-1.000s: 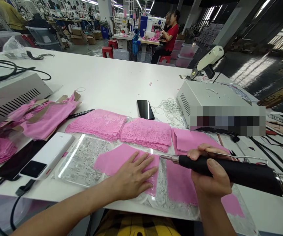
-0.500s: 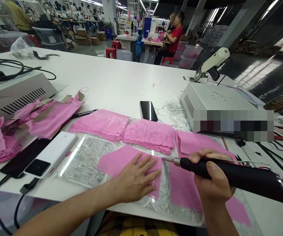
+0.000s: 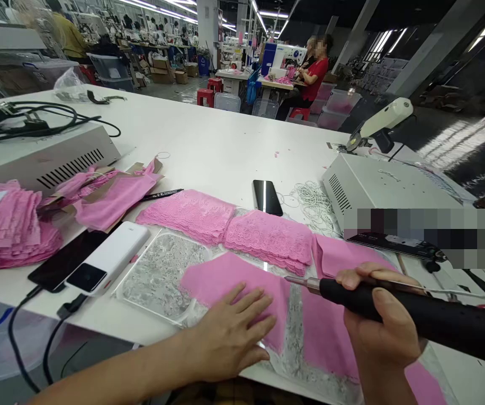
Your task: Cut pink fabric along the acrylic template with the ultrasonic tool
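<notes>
My left hand [image 3: 236,332] lies flat with fingers spread on a pink fabric piece [image 3: 225,275]. Under that fabric is a clear glittery plastic mat [image 3: 293,332]. In my right hand [image 3: 384,320] is a black handheld tool [image 3: 436,315] with a slim metal tip, thumb and fingers wrapped round its handle. The tip points left, at the upper right corner of the piece under my left hand; whether it touches cannot be made out. Another pink piece [image 3: 327,332] lies just right of it, partly behind my right hand. Two stacks of pink lace [image 3: 187,216] [image 3: 270,239] sit just beyond.
A phone [image 3: 266,197] and tangled white elastic [image 3: 316,205] lie beyond the stacks. Grey metal boxes stand left [image 3: 57,157] and right [image 3: 390,180]. A white power bank [image 3: 109,259] with cables is at left. Across the table, a person in red [image 3: 316,79] sits at a sewing machine.
My left hand has slid toward me and slightly left on the fabric. The tool tip stays near the piece's corner, shifted slightly left. The camera view has turned a little left and up.
</notes>
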`<action>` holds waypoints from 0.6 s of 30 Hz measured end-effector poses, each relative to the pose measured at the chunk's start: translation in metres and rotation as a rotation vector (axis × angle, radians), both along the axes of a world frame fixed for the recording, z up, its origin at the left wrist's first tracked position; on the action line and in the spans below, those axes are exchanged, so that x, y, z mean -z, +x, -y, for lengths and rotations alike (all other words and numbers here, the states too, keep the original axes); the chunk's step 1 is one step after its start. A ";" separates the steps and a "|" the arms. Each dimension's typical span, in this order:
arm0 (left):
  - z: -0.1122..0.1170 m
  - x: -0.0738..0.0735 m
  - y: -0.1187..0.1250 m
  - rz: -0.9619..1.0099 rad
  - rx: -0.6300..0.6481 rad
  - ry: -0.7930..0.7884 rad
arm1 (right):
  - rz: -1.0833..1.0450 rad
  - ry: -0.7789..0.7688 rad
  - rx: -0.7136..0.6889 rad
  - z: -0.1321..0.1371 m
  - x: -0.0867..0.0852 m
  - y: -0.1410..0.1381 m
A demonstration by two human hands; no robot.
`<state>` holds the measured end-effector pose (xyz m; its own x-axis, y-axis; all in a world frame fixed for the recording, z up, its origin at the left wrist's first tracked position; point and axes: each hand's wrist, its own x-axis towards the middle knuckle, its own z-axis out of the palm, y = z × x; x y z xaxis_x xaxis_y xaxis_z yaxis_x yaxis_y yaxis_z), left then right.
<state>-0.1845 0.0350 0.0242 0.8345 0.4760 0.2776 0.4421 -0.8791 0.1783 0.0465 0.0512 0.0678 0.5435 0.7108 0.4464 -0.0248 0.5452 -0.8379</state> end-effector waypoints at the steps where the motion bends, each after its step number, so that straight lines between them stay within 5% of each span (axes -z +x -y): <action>1: 0.003 0.000 -0.003 0.002 -0.002 -0.007 | 0.007 0.002 -0.016 -0.001 0.000 -0.003; 18: 0.020 0.009 -0.018 0.074 -0.082 0.023 | 0.044 -0.012 -0.115 -0.012 0.010 -0.023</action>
